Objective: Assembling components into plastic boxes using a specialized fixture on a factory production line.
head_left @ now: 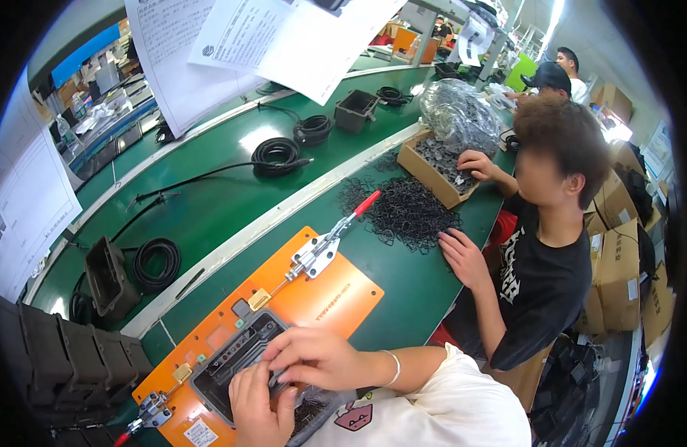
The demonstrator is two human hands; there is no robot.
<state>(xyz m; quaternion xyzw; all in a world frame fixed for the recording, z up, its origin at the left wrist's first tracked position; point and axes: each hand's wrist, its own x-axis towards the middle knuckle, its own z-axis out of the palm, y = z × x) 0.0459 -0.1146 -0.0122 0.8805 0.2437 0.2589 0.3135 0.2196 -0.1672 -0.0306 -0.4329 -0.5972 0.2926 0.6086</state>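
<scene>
I see white printed sheets [231,45] hanging overhead, another white sheet [26,201] at far left, a small white label [200,433] on the orange fixture plate [336,294], an open cardboard box [425,175] of black parts, stacked brown cartons [619,261] at right.

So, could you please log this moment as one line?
left hand on grey housing | right hand pressing housing | orange jig | toggle clamp open

Bright overhead light glares off the green conveyor belt [261,138] toward eleven o'clock, while fisheye bending and black vignetting ring every edge.
</scene>
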